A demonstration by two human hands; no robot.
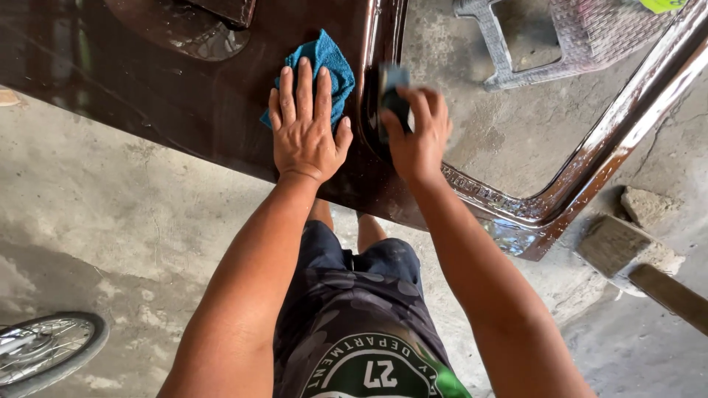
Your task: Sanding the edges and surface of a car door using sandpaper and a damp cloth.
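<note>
Grey plastic stool far right, bicycle wheel near left, rough stone blocks right, wooden handle, stained concrete floor

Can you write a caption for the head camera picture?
Left hand presses a blue cloth on a glossy brown door; right hand grips a small dark block.

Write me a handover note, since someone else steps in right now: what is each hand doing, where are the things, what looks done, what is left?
Left hand: flat, palm down on the blue cloth, pressing it on the glossy brown door panel.
Right hand: gripping a small dark block with a blue top against the inner edge of the window frame.
Done: panel and frame look shiny and wet.
Left: cannot tell how much of the frame remains.
Nearby: grey plastic stool, stone blocks, bicycle wheel.
</note>
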